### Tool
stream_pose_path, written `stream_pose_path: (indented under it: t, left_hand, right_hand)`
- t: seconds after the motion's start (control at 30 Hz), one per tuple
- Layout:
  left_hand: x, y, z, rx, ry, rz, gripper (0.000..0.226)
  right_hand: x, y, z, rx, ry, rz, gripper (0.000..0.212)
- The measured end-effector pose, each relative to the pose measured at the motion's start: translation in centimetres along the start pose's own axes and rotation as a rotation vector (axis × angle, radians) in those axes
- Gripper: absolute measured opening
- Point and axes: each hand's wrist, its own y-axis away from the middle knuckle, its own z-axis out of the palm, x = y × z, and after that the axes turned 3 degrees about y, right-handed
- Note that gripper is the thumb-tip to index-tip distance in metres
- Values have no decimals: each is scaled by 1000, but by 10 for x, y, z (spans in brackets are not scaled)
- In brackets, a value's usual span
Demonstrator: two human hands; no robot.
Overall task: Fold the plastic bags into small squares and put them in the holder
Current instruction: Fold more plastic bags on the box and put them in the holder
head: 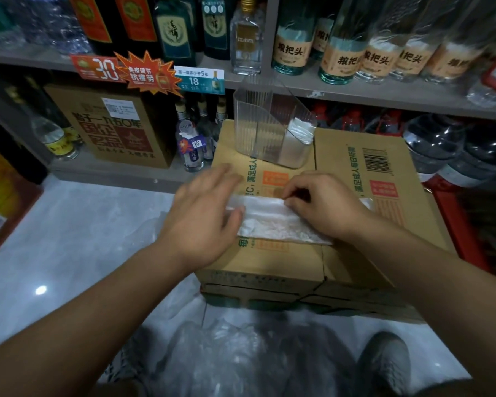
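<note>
A clear plastic bag (272, 223), flattened into a long strip, lies across the top of a cardboard box (352, 253). My left hand (204, 216) rests flat on the strip's left end, fingers spread and blurred. My right hand (324, 204) pinches the strip's upper edge near its middle. Behind them, at the box's far edge, stands a clear ribbed holder (258, 124) with folded bags (299, 130) in its right side.
A heap of loose plastic bags (226, 359) lies on the floor near my shoe (384, 365). Shelves of bottles (338, 50) rise behind the box. A brown carton (112, 124) and water jugs (441, 144) stand on the lower shelf.
</note>
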Motion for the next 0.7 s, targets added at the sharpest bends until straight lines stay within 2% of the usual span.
stream_pose_path:
  t: [0.1,0.17,0.23,0.37,0.47,0.6,0.67,0.7]
  left_hand:
    - [3,1,11,-220,-61,117,67]
    - [0,1,17,-282,-92,129,75]
    - [-2,0,22,-315,-112,122,83]
    - [-8,2,30,-352,-183,112,85]
    - [-10,3,32,-365,-199,105,85]
    - [-10,3,34,-356,-212,105,83]
    - [-12,3,35,-341,-204,110,79]
    - [-13,3,36,-333,-195,114,77]
  right_hand:
    - [-4,9,2,77,66,1,20]
    - [-13,19,5,123,107,-34,35]
    - [-25,33,8,31,163,-70,53]
    - [-27,58,18,-291,315,-80,77]
    - [-6,65,20,-344,384,-99,88]
    - [7,68,17,-314,346,-84,92]
    - [6,70,13,-180,280,-125,85]
    - [5,70,10,-89,256,-172,75]
